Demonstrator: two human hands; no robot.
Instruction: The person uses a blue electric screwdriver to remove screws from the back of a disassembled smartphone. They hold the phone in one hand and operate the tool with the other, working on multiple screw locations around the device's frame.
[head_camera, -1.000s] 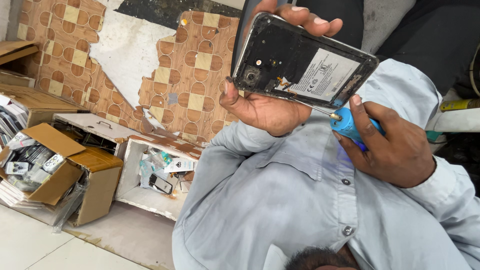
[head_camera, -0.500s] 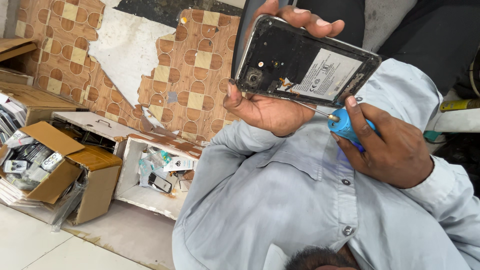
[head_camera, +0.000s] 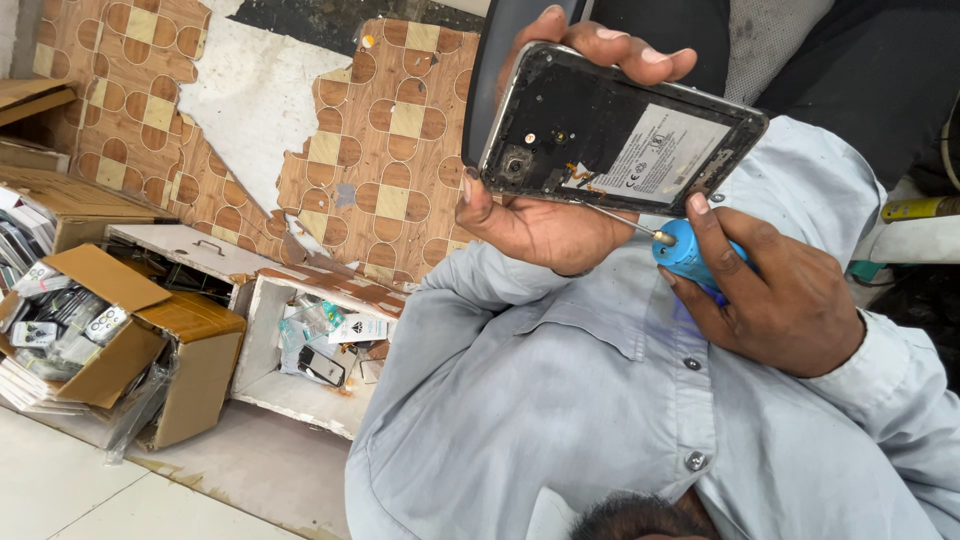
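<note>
My left hand (head_camera: 535, 225) grips a black phone (head_camera: 620, 135) with its back cover off, showing a white-labelled battery and the camera module. The thumb rests on the phone's left edge and the fingers curl over its top. My right hand (head_camera: 780, 300) holds a small blue-handled screwdriver (head_camera: 685, 250). Its thin metal shaft points up and left to the phone's lower edge. Both hands are raised in front of a light grey buttoned shirt (head_camera: 560, 400).
An open cardboard box (head_camera: 190, 340) with several small packaged items sits at the lower left. Beside it stands a white open case (head_camera: 300, 390) holding phones and parts. Behind is a peeling brown patterned wall (head_camera: 390, 150). A yellow-handled tool (head_camera: 920, 208) lies at the right edge.
The phone has tilted slightly in my left hand. More of the screwdriver's shaft now shows, reaching farther left along the phone's lower edge.
</note>
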